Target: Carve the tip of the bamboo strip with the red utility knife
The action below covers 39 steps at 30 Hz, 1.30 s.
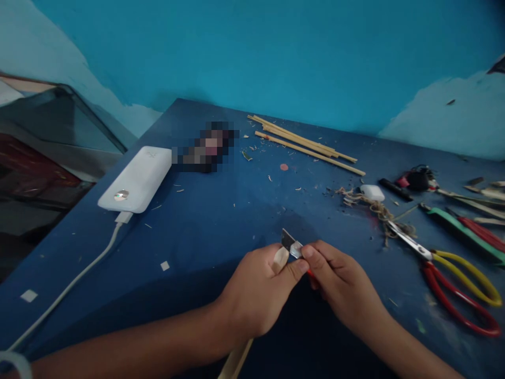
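Observation:
My left hand (262,289) is wrapped round a pale wooden stick (281,260). One end pokes out above the fist and the other shows below the wrist. In my right hand (339,279) is a box cutter (295,249) with an orange-red body, mostly hidden by the fingers. Its short, dark blade points up and left, right beside the stick's upper end. My left thumb presses near the cutter's metal tip. Both hands meet just above the blue table (205,216).
A white power bank (136,179) with a cable (90,273) lies at left, near a blurred-out item (207,150). Thin sticks (307,143) lie at the back. On the right are scissors (430,255), a green-handled tool (461,231), twine (379,208) and a white case (372,192).

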Each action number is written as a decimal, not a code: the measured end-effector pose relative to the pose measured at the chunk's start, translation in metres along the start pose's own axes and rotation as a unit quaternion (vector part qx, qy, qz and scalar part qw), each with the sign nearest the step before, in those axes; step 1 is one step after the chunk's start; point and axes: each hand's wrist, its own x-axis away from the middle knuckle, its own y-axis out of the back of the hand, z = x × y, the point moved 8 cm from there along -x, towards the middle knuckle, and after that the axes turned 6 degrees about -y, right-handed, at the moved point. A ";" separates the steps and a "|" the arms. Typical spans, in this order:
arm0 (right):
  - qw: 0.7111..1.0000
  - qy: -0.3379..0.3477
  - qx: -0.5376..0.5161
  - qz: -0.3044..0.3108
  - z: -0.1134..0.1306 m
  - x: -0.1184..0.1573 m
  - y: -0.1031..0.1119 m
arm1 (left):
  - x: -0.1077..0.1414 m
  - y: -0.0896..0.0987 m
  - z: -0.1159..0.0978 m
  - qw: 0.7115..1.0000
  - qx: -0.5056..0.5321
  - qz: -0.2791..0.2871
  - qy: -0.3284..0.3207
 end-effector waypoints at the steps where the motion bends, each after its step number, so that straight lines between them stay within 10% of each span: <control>1: 1.000 -0.003 -0.003 0.004 -0.001 0.000 0.000 | 0.000 -0.001 -0.001 1.000 0.013 0.010 0.001; 18: 0.968 -0.081 -0.060 0.230 -0.008 0.008 -0.010 | 0.001 -0.022 0.002 0.982 0.142 0.122 0.034; 39: 0.997 0.015 0.033 0.075 0.002 0.002 0.001 | 0.000 -0.014 -0.005 0.993 0.107 0.051 -0.006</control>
